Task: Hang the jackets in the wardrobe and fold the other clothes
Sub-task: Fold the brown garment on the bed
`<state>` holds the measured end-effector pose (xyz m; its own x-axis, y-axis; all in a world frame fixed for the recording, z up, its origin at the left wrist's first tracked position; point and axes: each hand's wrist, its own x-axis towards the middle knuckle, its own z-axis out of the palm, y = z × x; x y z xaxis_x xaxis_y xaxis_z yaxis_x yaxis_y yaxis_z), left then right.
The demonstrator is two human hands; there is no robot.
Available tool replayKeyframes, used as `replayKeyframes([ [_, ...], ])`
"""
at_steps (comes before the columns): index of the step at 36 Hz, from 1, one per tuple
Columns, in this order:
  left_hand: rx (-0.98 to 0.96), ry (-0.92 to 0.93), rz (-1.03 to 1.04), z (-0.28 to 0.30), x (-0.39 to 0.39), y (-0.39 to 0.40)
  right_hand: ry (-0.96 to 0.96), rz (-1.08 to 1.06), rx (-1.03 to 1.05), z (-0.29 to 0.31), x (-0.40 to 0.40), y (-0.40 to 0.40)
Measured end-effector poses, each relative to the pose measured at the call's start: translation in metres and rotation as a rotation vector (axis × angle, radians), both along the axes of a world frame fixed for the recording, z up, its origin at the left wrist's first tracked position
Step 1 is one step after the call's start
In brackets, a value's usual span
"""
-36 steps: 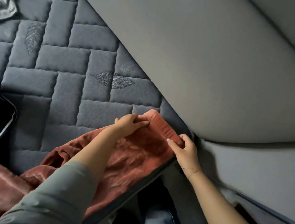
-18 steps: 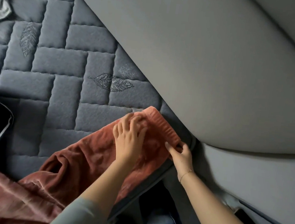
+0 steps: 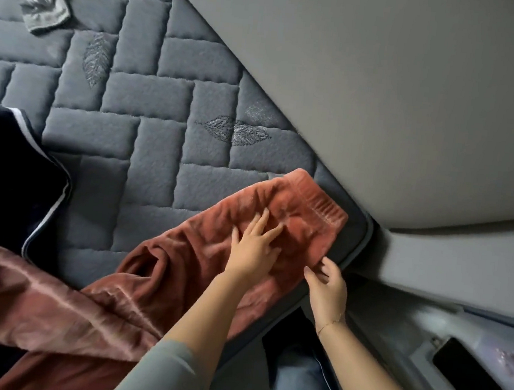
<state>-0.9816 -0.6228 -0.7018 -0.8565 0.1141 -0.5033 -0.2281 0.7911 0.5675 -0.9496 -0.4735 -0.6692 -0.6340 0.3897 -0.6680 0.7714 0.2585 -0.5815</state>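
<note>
A rust-red fleece garment point(image 3: 294, 210) lies spread along the near edge of the grey quilted mattress point(image 3: 148, 141), its ribbed waistband end pointing toward the corner. My left hand point(image 3: 254, 247) lies flat on the fabric with fingers straight and spread. My right hand point(image 3: 327, 282) touches the garment's near corner at the mattress edge, fingers loosely bent; whether it pinches the cloth is unclear. The rest of the red garment point(image 3: 38, 300) bunches toward the lower left.
A dark navy garment with white stripes point(image 3: 12, 173) lies at the left. A light grey piece of clothing point(image 3: 45, 5) sits at the top left. A grey padded headboard point(image 3: 382, 97) runs along the right. A black phone point(image 3: 468, 376) lies on a ledge at the lower right.
My left hand slid down the garment from the waistband end toward me, fingers flattening. My right hand shifted slightly along the near corner. The view tilted, showing more of the bed.
</note>
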Motion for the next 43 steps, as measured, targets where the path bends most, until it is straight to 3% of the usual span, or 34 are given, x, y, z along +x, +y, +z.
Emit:
replayKeyframes([
  [3,0.216,0.072,0.256,0.026,0.026,-0.034,0.118,0.230,0.161,0.019,0.023,-0.028],
  [6,0.233,0.167,0.345,0.048,0.067,-0.078,0.255,0.329,0.241,0.039,0.047,-0.064],
  [12,0.119,0.276,0.511,0.076,0.155,-0.186,0.392,0.502,0.178,0.058,0.102,-0.162],
  [17,0.024,0.296,0.694,0.097,0.214,-0.284,0.393,0.634,0.035,0.061,0.142,-0.262],
  [22,0.025,0.335,0.852,0.096,0.235,-0.362,0.367,0.936,-0.078,0.051,0.146,-0.339],
  [28,0.136,0.240,1.186,0.073,0.256,-0.413,0.366,1.288,0.105,0.017,0.128,-0.390],
  [31,0.322,0.174,1.368,0.070,0.275,-0.417,0.275,1.305,0.131,0.001,0.116,-0.416],
  [35,0.423,0.092,1.495,0.068,0.309,-0.417,0.137,1.211,0.048,-0.017,0.110,-0.445],
  [38,0.436,0.085,1.493,0.067,0.341,-0.414,0.409,1.315,0.152,-0.010,0.125,-0.456],
  [41,0.192,0.093,1.344,0.064,0.373,-0.410,0.671,1.418,0.046,0.008,0.159,-0.451],
  [43,0.225,0.115,1.399,0.067,0.389,-0.407,0.745,1.540,-0.019,0.019,0.188,-0.438],
])
